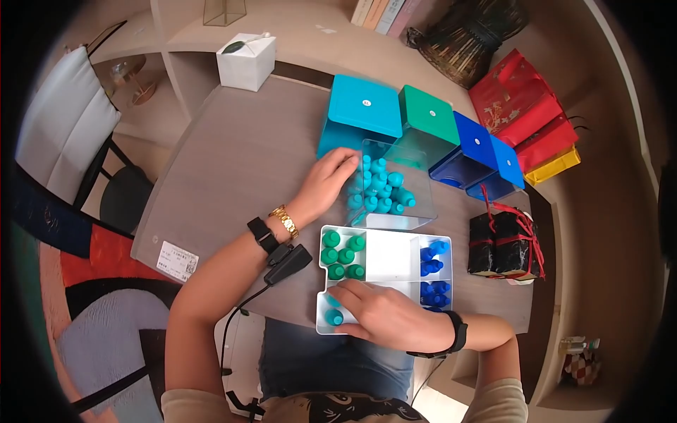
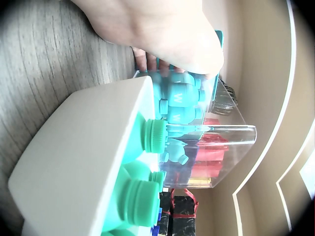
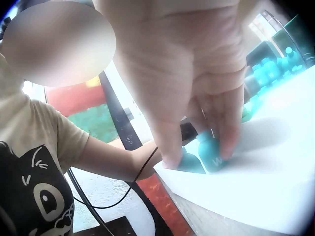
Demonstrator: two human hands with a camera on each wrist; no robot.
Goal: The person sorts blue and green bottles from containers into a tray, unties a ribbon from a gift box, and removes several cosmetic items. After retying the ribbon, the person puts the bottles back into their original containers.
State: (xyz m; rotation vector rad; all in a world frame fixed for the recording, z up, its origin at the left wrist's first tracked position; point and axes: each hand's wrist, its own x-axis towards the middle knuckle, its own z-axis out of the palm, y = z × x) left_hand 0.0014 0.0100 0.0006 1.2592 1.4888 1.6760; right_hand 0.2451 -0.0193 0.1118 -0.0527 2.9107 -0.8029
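Observation:
A white divided tray point(image 1: 391, 255) lies at the table's near edge. Green bottles point(image 1: 336, 255) fill its left compartment, and blue bottles point(image 1: 431, 266) its right ones. In the front left compartment my right hand point(image 1: 384, 314) has its thumb and fingers around two small turquoise bottles point(image 3: 210, 153); one bears a white W. Beyond the tray sits a clear plastic bin point(image 1: 419, 204) full of turquoise bottles point(image 1: 381, 189). My left hand point(image 1: 326, 182) grips the bin's left side; its fingers point(image 2: 142, 60) show low along the clear wall in the left wrist view.
Behind the bin stand turquoise point(image 1: 367, 106), green point(image 1: 430, 116), dark blue point(image 1: 471, 144) and blue point(image 1: 502, 166) boxes in a row. Black boxes with red ribbon point(image 1: 502, 243) are at the right. A white box point(image 1: 247, 62) stands at the far left, red bags point(image 1: 518, 99) far right.

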